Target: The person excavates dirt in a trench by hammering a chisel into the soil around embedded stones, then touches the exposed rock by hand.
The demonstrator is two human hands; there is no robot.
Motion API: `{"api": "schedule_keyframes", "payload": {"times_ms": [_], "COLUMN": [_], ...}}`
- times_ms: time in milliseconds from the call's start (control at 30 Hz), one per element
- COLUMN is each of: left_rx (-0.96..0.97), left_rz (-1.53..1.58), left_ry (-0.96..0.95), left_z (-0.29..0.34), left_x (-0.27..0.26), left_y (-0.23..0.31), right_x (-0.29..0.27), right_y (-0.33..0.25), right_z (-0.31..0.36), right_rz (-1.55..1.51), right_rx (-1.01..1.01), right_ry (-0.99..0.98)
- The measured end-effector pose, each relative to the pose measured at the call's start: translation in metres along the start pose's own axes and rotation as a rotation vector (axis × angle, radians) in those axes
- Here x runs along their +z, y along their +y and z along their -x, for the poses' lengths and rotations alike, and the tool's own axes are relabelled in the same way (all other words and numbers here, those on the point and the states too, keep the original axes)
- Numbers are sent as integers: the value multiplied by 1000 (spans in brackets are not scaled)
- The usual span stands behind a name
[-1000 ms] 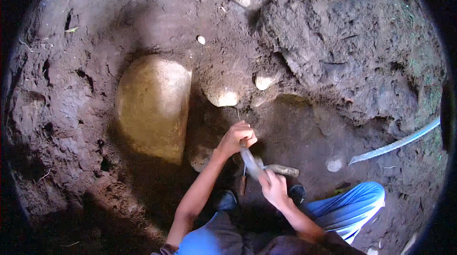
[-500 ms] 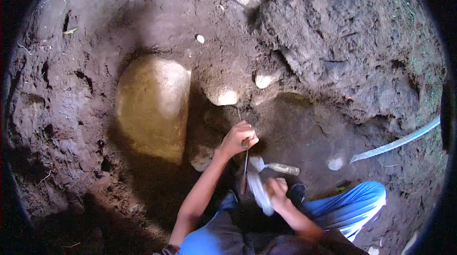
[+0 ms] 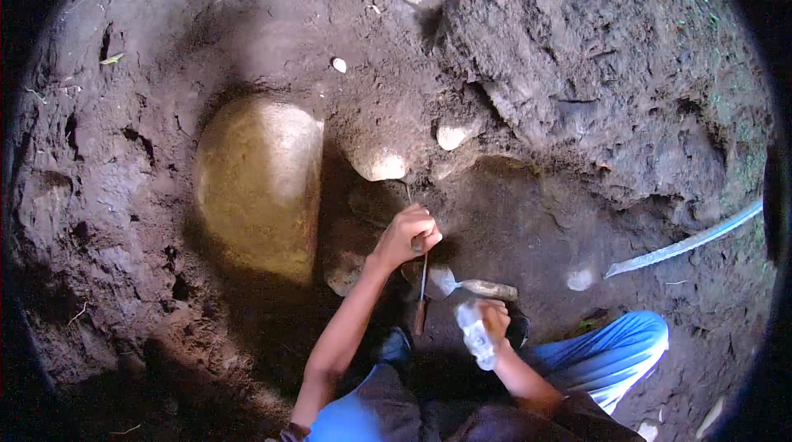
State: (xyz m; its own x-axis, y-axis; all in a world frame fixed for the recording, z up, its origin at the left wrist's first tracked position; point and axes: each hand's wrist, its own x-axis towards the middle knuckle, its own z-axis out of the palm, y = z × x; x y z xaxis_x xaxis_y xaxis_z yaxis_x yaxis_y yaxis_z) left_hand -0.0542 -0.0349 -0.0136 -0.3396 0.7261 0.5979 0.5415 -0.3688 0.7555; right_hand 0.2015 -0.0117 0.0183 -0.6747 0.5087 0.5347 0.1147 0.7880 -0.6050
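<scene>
Left hand [image 3: 410,234]: fingers curled tightly, pinching a thin-shafted tool [image 3: 407,192]. The tool ran through the grip; I saw its butt end at the lower side of the fist and its slim shaft leaving the upper side, the end close to the lower edge of a rounded pale stone [image 3: 388,165]. Contact between tip and stone or soil: could not tell.

Right hand [image 3: 497,321]: closed on a chunky pale object [image 3: 476,335], blurred, kind not made out. The object sat on the left side of that grip, well apart from the butt of the tool.

Between the hands, on the dirt floor [image 3: 561,227]: a slim tool with a brown handle [image 3: 419,316], shank pointing up toward the left fist. Just right of it lay a trowel [image 3: 488,289], blade to the left, handle to the right, near the right hand.

Farther out: a large half-round tan block [image 3: 260,190], its straight edge toward the left hand; a pale strap [image 3: 689,242] reached in from the floor's right edge.
</scene>
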Motion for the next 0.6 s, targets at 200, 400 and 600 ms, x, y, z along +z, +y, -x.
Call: {"api": "schedule_keyframes", "payload": {"times_ms": [200, 400, 600], "left_rx": [6, -53, -374], "left_rz": [-1, 11, -197], "left_ry": [-71, -172, -83], "left_z": [4, 22, 5], "left_x": [-9, -15, -24], "left_y": [-10, -5, 56], "right_x": [7, 9, -29], "right_y": [-15, -12, -2], "right_z": [-23, -19, -29], "right_rz": [-10, 101, 12], "right_rx": [8, 348, 281], "right_ry": [-130, -261, -12]}}
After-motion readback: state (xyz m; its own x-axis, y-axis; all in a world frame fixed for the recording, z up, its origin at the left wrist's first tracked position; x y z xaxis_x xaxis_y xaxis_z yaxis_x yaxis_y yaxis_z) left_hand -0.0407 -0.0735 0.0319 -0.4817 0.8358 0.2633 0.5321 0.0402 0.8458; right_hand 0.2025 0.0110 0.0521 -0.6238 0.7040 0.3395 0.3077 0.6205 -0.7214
